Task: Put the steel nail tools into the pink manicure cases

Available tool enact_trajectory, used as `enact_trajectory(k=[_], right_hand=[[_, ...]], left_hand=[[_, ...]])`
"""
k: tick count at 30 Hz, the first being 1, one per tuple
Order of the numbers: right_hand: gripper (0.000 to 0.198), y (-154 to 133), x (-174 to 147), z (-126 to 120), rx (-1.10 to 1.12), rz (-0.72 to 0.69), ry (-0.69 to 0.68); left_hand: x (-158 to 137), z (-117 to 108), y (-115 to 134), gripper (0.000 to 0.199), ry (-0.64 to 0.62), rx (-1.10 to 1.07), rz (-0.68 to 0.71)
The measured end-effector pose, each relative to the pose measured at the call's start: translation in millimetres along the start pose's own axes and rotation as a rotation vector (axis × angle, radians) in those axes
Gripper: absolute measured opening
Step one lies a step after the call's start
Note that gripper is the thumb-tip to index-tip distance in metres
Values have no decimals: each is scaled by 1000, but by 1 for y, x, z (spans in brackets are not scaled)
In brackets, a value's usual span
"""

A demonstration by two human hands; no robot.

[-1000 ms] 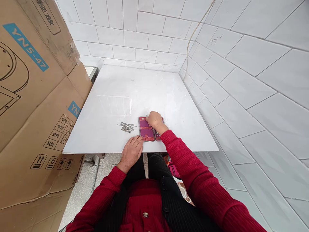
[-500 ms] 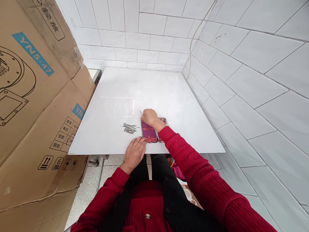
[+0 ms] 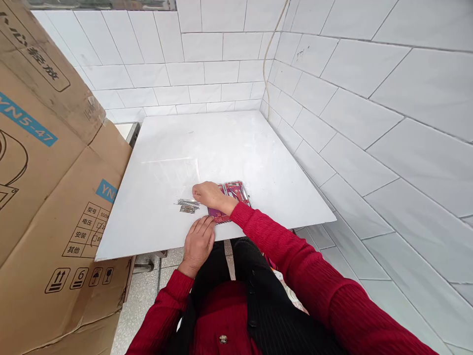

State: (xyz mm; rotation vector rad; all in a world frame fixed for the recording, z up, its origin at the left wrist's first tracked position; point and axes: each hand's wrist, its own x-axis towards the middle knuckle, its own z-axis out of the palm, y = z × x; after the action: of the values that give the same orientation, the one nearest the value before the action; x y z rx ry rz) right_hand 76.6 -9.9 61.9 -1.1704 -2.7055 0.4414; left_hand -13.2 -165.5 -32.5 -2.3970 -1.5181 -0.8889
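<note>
A manicure case (image 3: 221,217) lies open on the white table, its lining purple and red. Metal nail tools (image 3: 237,191) sit in its right half, while my right forearm and hand cover much of the left half. To the left of the case is a small pile of slim metal tools (image 3: 188,205). My right hand (image 3: 210,194) reaches across the case, its curled fingers close to the pile's upper right; whatever they may hold is hidden. My left hand (image 3: 199,240) rests flat at the table's front edge, fingertips at the case's lower left corner.
The white tabletop (image 3: 221,143) reaches back to a tiled wall (image 3: 192,88), with another tiled wall (image 3: 369,148) along the right. A large cardboard box (image 3: 62,197) stands close on the left. A cable (image 3: 265,69) hangs in the corner.
My right hand has moved left and slightly down, from over the case towards the tool pile. The tool tip that stuck out of its fingers no longer shows. The view has turned rightward.
</note>
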Motion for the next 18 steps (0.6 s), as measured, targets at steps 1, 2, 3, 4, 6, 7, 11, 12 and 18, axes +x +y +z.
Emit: enact_trajectory(k=[1,2,3,4,6,7,11,12,18], right_hand=[[22,12,-7,-5,69,39,52],[22,26,-14,-10,140,83,113],[23,42,-22,-15,213,137,183],[24,60,-29,-18,283,192,242],[26,98,-43,-21,380,300,392],[24,117,-49,-20,411,355,451],[22,174,-72,1,662,479,555],[23,181,-76,8,735,482,576],[32,189,-79,25,919,366,615]], left_hand=[[0,0,0,37,2,2,3],[1,0,0,37,4,4,6],[1,-1,0,37,7,7,8],[1,-1,0,38,11,8,10],[2,-1,1,40,14,8,4],[3,0,1,41,16,7,1],[4,-2,2,38,23,9,-12],[4,-3,2,36,25,9,-16],[21,-10,-4,30,45,-7,-46]])
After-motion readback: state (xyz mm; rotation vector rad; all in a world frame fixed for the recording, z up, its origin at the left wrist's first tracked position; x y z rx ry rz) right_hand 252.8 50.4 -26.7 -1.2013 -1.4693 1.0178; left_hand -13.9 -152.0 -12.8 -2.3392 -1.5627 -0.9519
